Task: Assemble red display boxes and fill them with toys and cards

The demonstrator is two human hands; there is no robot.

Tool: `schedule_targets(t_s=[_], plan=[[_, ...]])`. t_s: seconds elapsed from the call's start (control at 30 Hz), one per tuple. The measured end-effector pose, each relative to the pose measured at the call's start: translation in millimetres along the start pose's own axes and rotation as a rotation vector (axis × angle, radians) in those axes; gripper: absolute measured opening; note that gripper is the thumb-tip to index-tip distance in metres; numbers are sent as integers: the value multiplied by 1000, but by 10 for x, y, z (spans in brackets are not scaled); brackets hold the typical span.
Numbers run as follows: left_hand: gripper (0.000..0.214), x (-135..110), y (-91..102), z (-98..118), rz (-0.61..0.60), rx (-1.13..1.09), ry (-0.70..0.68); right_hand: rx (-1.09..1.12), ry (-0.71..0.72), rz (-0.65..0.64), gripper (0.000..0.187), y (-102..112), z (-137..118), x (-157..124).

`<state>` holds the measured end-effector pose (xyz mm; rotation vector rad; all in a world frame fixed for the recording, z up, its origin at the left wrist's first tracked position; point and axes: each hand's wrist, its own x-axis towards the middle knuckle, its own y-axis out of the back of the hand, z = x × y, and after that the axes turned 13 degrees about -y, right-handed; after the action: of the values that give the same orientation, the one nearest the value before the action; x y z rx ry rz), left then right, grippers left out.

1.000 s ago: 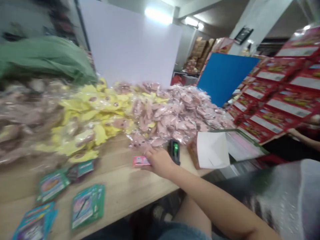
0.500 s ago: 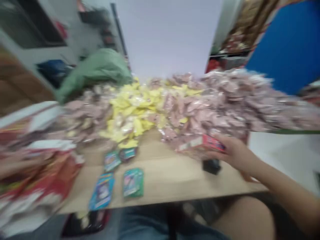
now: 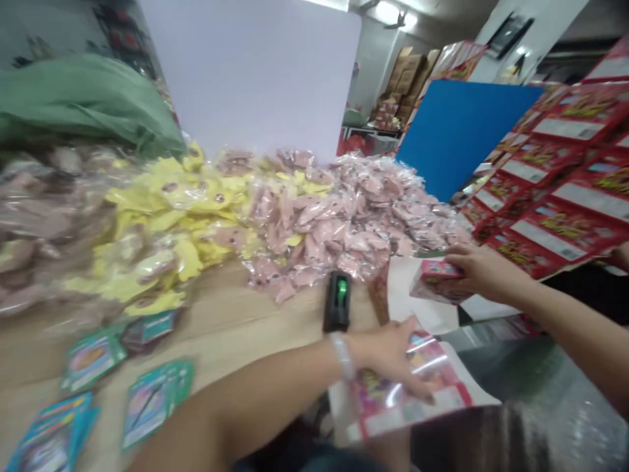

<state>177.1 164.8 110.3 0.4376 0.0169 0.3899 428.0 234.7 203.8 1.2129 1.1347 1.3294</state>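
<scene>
Pinching a small pink carton (image 3: 435, 278) in a nearly closed grip, the right hand (image 3: 484, 272) holds it over white paper (image 3: 417, 301). The left hand (image 3: 388, 354) lies open, fingers spread, on a glossy pink printed packet (image 3: 393, 400) past the edge of the worktop (image 3: 221, 308), near a black device (image 3: 337, 301) with a green top.

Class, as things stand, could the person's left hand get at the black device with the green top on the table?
Probably yes: the left hand rests on the glossy printed sheet, and the black device sits just beyond its wrist on the wooden table, with nothing seen between them.
</scene>
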Motion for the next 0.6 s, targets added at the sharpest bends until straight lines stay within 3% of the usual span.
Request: schedule_targets(t_s=[0.07,0.13,0.2,0.3,0.37,0.47,0.6], plan=[[131,830,-216,-245,-149,50,125,-40,68,-66,29,-191,42,169],[134,1210,-286,-435,-262,76,227,-58,73,-139,31,-411,61,370],[134,1222,-239,-548,-321,98,257,-55,54,-212,31,-628,118,521],[131,986,-39,-589,-354,177,268,-42,-14,-258,32,-883,304,530],[128,896,103,-582,-386,223,305,-38,-85,-228,37,-978,446,420],[126,945,234,-587,-460,237,351,-35,-177,-153,38,-1030,572,265],[123,1101,241,-624,-505,249,357,-28,-159,-23,34,-1089,493,285]])
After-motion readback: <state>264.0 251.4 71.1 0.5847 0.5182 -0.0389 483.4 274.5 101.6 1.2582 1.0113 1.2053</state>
